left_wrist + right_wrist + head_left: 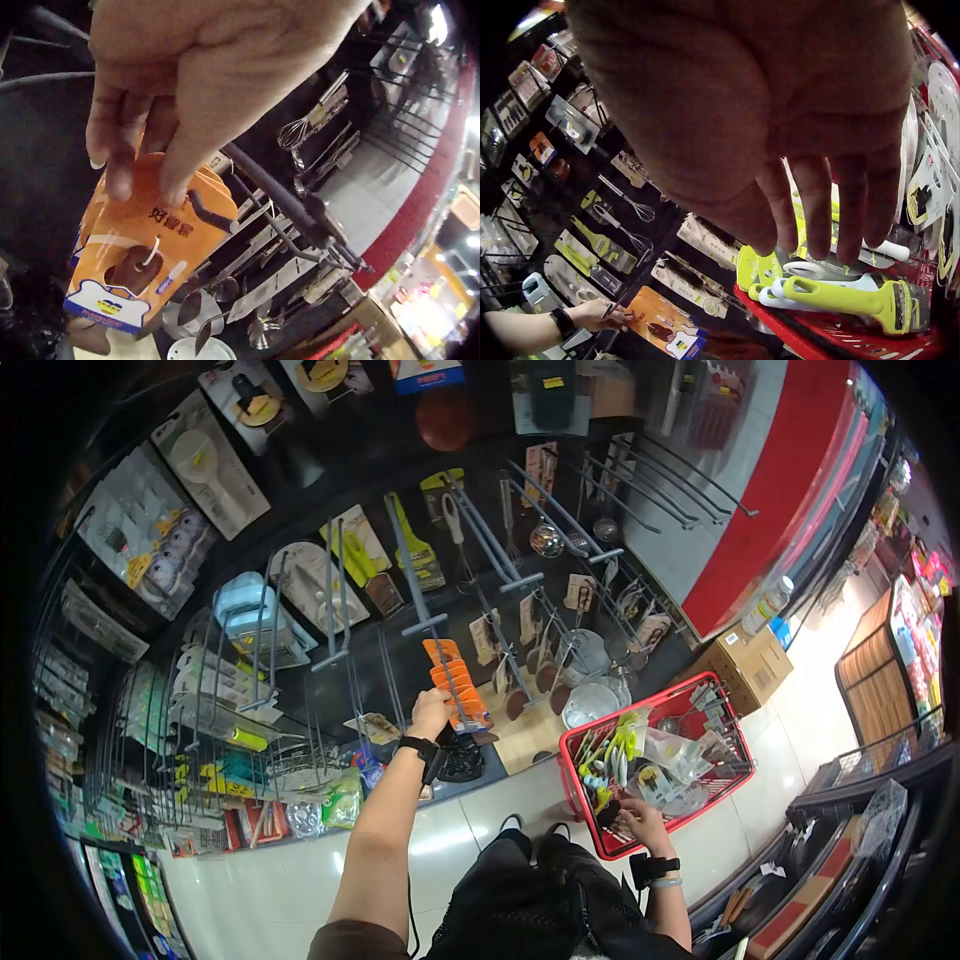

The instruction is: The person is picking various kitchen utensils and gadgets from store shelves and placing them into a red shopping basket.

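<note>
- The left hand (432, 712) pinches the upper part of the orange cards (191, 225), with the thumb on the front side and the fingers at the top edge.
- The orange cards are at the display rack; the end of a dark hook (214, 217) comes out at their front, and a white loop shows in the cut opening of the front card.
- A black bag (462, 760) lies below the left hand, near the cards.
- The right hand (642, 826) is over the near side of the red basket (572, 790). Its fingers are extended and loose, a little apart. I cannot tell if they touch something.
- Inside the basket, green tools (840, 296) lie close below these fingers, among other packed goods.
- A carton (755, 672) stands just beside the basket.
- A whisk (294, 135) hangs on the rack, apart from the left hand.
</note>
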{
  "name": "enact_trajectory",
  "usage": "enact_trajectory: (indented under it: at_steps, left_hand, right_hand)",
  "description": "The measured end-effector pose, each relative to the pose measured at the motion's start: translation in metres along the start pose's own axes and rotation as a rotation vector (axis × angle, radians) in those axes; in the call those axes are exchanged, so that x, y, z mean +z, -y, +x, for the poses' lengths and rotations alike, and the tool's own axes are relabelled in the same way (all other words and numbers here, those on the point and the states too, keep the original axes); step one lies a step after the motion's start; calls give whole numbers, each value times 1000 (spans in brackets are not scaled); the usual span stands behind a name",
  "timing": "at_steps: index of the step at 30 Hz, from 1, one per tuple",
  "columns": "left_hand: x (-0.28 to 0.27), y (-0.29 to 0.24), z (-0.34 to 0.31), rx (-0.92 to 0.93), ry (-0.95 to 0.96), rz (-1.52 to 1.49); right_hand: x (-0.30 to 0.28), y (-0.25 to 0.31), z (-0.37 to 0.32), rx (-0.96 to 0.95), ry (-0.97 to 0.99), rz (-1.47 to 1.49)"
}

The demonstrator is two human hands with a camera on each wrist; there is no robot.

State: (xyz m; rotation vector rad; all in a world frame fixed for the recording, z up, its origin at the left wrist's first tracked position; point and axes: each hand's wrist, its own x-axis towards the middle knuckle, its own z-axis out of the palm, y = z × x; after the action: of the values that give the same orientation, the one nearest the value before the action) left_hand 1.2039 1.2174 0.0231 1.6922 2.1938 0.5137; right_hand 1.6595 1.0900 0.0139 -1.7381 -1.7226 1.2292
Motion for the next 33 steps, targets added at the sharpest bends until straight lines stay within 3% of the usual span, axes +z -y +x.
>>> enact_trajectory:
  at_steps: [5, 7, 9, 11, 13, 15, 17, 19, 21, 22, 23, 24, 25, 27, 28, 30, 31, 32, 33]
  left_hand:
    - [-5, -9, -22, 113, -25, 46]
    - [-6, -6, -33, 140, 5, -43]
    - [-2, -6, -46, 104, 4, -171]
    - [3, 0, -54, 131, -12, -297]
    - [-14, -15, -69, 21, 175, -290]
    - [0, -9, -85, -26, 143, -531]
    - [10, -4, -98, -6, 207, -503]
    - [-1, -24, -115, 18, 290, -508]
    - [-21, -49, -126, 246, 262, -514]
    - [-27, -57, -128, 244, 261, -514]
    - [-32, -64, -130, 362, 243, -482]
    - [-38, -69, -129, 481, 225, -450]
    - [-47, -72, -127, 480, 226, -450]
    - [-67, -71, -113, 219, 567, -670]
    - [-74, -63, -101, 78, 614, -767]
    - [-87, -49, -73, 183, 344, -587]
    - [-82, -34, -52, 168, 296, -305]
    - [-72, -15, -34, 256, 124, -147]
    - [-69, -11, -25, 139, 102, -184]
  right_hand:
    - [-3, 14, 1, -77, 22, -46]
    - [-5, 30, 6, -94, 35, -61]
    - [-2, 48, 15, -265, 25, -60]
    - [5, 69, 27, -273, 77, -110]
    - [18, 87, 37, -429, 132, -60]
    - [36, 101, 47, -451, 213, -90]
    - [60, 115, 53, -589, 135, -126]
    - [75, 139, 50, -573, 144, -77]
    - [86, 157, 46, -645, 66, -114]
    - [85, 167, 45, -558, 185, -140]
    - [85, 173, 44, -468, 303, -164]
    - [89, 169, 48, -514, 254, -127]
    - [89, 165, 48, -513, 255, -127]
    - [83, 165, 45, -529, 252, -142]
    - [79, 165, 40, -562, 197, -114]
    - [65, 161, 34, -521, 169, -112]
    - [56, 156, 31, -493, 151, -108]
    - [47, 151, 28, -497, 81, -123]
    - [40, 141, 26, -444, 22, -113]
